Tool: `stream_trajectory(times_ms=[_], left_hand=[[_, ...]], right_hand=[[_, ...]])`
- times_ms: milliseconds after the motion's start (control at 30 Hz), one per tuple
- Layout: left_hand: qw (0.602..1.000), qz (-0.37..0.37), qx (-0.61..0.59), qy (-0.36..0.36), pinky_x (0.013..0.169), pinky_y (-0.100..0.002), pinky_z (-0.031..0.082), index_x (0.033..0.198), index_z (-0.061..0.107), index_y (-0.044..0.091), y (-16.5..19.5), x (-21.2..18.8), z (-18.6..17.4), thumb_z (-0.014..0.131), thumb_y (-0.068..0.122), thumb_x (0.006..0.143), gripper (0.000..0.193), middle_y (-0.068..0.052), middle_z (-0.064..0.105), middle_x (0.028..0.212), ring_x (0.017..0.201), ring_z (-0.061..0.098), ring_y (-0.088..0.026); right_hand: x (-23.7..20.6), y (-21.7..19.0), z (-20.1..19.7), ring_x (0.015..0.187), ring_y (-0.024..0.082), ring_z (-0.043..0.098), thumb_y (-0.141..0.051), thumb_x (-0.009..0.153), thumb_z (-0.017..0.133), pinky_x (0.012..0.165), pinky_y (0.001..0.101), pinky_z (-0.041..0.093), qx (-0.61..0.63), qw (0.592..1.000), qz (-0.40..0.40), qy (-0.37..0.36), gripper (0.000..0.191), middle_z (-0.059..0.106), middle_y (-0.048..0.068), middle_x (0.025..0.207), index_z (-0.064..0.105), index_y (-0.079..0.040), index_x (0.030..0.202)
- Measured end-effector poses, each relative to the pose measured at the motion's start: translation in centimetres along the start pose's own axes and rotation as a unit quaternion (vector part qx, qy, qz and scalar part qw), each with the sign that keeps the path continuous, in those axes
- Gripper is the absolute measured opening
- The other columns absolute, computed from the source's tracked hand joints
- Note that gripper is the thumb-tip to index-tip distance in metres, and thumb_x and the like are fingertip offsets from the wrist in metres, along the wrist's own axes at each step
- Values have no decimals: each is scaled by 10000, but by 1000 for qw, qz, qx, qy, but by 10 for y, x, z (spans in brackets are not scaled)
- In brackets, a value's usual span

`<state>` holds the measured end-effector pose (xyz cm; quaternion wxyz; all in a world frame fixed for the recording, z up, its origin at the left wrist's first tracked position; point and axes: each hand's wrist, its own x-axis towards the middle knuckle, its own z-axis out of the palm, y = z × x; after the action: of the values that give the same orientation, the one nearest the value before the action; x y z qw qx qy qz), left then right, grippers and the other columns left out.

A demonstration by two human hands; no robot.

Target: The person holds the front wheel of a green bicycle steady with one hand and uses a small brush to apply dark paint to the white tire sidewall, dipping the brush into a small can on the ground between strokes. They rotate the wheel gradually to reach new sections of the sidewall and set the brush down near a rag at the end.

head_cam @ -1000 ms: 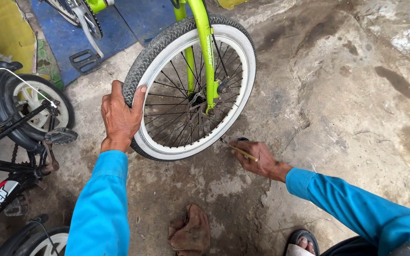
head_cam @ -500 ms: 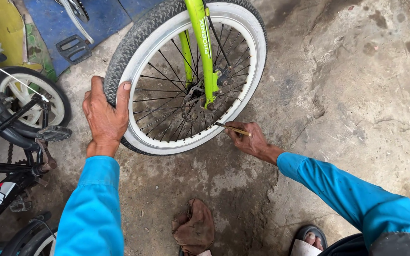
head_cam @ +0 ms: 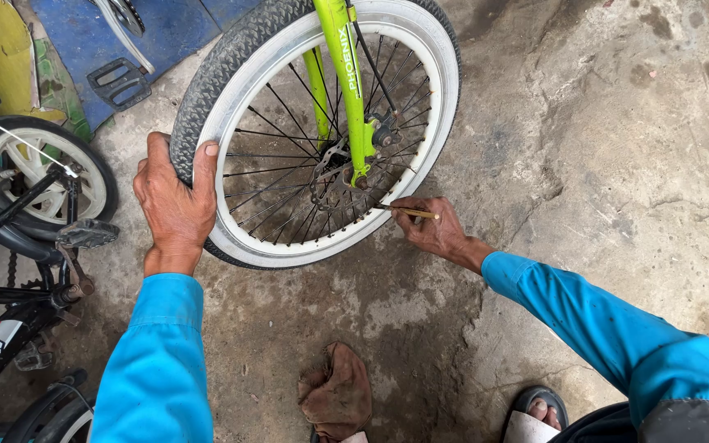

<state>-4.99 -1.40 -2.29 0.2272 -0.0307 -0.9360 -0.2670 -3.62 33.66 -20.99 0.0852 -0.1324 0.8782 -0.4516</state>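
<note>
The bicycle wheel (head_cam: 313, 131), a knobbly black tyre on a white rim held in a lime-green fork (head_cam: 346, 90), stands upright on the stained concrete floor (head_cam: 601, 164), directly ahead of the person and between their two hands. The left hand (head_cam: 176, 205) grips the tyre at its near left edge, thumb hooked over the tread and fingers wrapped round the outer side, steadying the wheel. The right hand (head_cam: 432, 226) sits low on the other side, just off the rim, its fingers pinched around a thin yellowish stick-like tool (head_cam: 408, 212). The tool's tip reaches in past the rim among the lower spokes, below the hub (head_cam: 346, 164); what kind of tool it is cannot be told.

As a judgement, the work on the spokes looks to be under way rather than finished: the tool is engaged, the wheel is braced and mounted in the fork, and nothing shows which spokes have been dealt with.

Below the fingers, nearer the person, a crumpled brown rag (head_cam: 338, 394) lies on the floor, and a sandalled foot (head_cam: 539, 410) shows to its right. Beyond the left hand's knuckles stands a second small bicycle (head_cam: 34, 221) with a black tyre and pedal; above it lie a blue board (head_cam: 166, 33) and a loose pedal (head_cam: 121, 82).
</note>
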Motion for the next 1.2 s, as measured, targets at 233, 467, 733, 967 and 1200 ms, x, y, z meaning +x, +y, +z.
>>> stream_trajectory(times_ms=[233,467,733,967,1200], left_hand=[[1000,3,5,4,844,-551,468,1108,549,-20,0,0,1,683,437,1092,477,-220,649,882,880,617,-380],[1000,-2,20,2,836,-545,468,1089,547,-20,-2,1,2,689,436,1096,478,-225,648,857,861,621,-377],[1000,-4,24,5,831,-543,471,1084,548,-19,-1,1,1,702,420,1088,465,-227,648,845,850,624,-380],[1000,6,8,1,820,-533,484,1078,539,-12,-4,1,1,690,419,1096,456,-212,647,840,832,637,-373],[1000,15,22,7,787,-542,479,1098,555,-22,-20,11,7,700,397,1078,444,-239,637,851,806,636,-403]], right_hand=[[2,-6,3,730,256,781,-173,963,640,650,389,648,24,999,-35,-10,281,796,179,948,763,-24,1167],[-1,-11,1,642,250,772,-182,966,623,602,408,630,-13,999,6,-43,300,795,183,910,752,-46,1201],[-1,-11,2,657,243,763,-199,969,638,606,389,635,0,1000,-23,1,297,801,176,948,759,-52,1198],[-4,-15,-4,570,239,732,-239,988,606,515,375,627,49,999,-11,5,311,798,163,942,754,-53,1190],[-46,-4,10,410,215,653,-191,957,595,359,357,518,42,996,-75,-24,271,779,185,872,779,-41,1088]])
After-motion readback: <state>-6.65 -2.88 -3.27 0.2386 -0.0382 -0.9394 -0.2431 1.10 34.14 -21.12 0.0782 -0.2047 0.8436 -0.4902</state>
